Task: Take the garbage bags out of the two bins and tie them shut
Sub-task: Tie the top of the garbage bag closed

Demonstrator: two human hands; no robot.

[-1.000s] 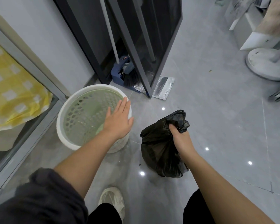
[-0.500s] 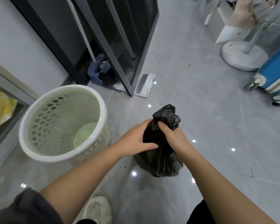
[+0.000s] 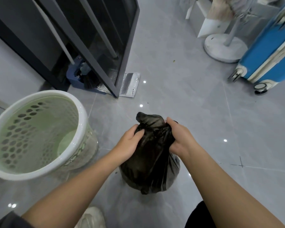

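Head view. Black garbage bag [image 3: 149, 155]: out of the white bin [image 3: 82, 116], hanging above the floor just beside it. Left hand [image 3: 130, 143] and right hand [image 3: 179, 139] each clutch its gathered neck, evidently readying a knot.

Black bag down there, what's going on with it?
A person holds a black garbage bag by its bunched-up neck, gripping it with the left hand and the right hand. The bag is already out of the white perforated bin, which stands to its left with no black bag in it. No knot shows yet, so the tying looks about to start.
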